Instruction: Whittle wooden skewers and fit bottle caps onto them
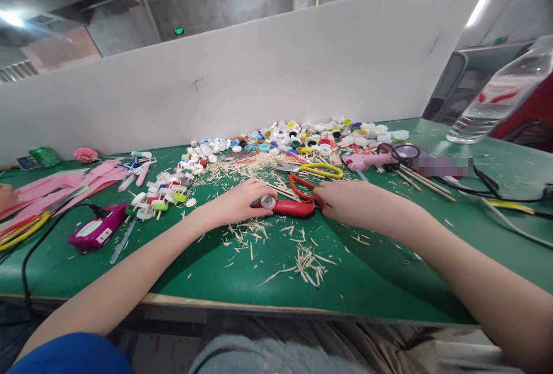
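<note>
Clear cap [268, 202], red tool [295, 208], pretty messy desk [242, 282]
Cap's pinched in the left hand [248, 198] by one tool end; right hand [341, 198] is curled at the other, grip can't be made out.

Blue sleeve [78, 357] on the left: strong, plain blue, rounded edge. Left forearm [151, 264] bare from there to an ungloved left hand [245, 200]. Right forearm [458, 264] bare too, right hand [349, 196] likewise. Lap cloth [246, 358]: pale grey-blue, creased, dark curved line at left. Can't tell the garment.
</note>
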A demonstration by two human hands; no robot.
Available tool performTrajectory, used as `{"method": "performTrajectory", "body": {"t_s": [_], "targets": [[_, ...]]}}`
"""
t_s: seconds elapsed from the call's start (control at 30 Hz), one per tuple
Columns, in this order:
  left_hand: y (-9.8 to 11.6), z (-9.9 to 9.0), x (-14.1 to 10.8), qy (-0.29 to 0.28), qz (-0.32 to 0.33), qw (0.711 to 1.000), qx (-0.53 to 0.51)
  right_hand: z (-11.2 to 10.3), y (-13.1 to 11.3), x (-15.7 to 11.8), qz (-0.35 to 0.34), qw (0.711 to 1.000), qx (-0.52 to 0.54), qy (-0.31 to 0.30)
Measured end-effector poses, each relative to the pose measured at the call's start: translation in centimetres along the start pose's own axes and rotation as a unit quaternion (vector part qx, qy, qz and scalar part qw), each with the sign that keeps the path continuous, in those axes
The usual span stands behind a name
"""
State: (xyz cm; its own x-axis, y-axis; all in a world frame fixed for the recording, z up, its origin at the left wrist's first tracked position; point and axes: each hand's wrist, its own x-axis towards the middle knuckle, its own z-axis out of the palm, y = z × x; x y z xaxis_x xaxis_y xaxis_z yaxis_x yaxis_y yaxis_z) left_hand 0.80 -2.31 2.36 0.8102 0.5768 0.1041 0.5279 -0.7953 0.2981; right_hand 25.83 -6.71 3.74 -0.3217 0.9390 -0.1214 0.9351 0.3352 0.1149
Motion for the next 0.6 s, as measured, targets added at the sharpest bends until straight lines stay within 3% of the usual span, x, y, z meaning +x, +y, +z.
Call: {"method": "performTrajectory", "body": {"t_s": [0.3, 0.4, 0.47, 0.53, 0.6], "targets": [[-0.7, 0.1, 0.1, 0.062, -0.033, 0.997, 0.022, -2.0, -1.2, -1.3, 0.052, 0.992, -0.107, 0.048], [0.0, -0.1, -0.1, 0.076, -0.038, 0.996, -0.009, -2.7, -1.6, -1.6, 0.165, 0.975, -0.091, 0.121], [0.8, -0.2, -0.3, 0.055, -0.036, 0.997, -0.049, -3.0, -1.7, -1.6, 0.226, 0.953, -0.069, 0.192], [1.8, -0.1, -0.4, 0.019, -0.026, 0.996, -0.086, -3.2, -1.3, -1.5, 0.210, 0.947, -0.061, 0.236], [2.5, 0.0, -0.6, -0.022, -0.006, 0.994, -0.105, -3.1, -0.7, -1.2, 0.127, 0.959, -0.064, 0.245]]}}
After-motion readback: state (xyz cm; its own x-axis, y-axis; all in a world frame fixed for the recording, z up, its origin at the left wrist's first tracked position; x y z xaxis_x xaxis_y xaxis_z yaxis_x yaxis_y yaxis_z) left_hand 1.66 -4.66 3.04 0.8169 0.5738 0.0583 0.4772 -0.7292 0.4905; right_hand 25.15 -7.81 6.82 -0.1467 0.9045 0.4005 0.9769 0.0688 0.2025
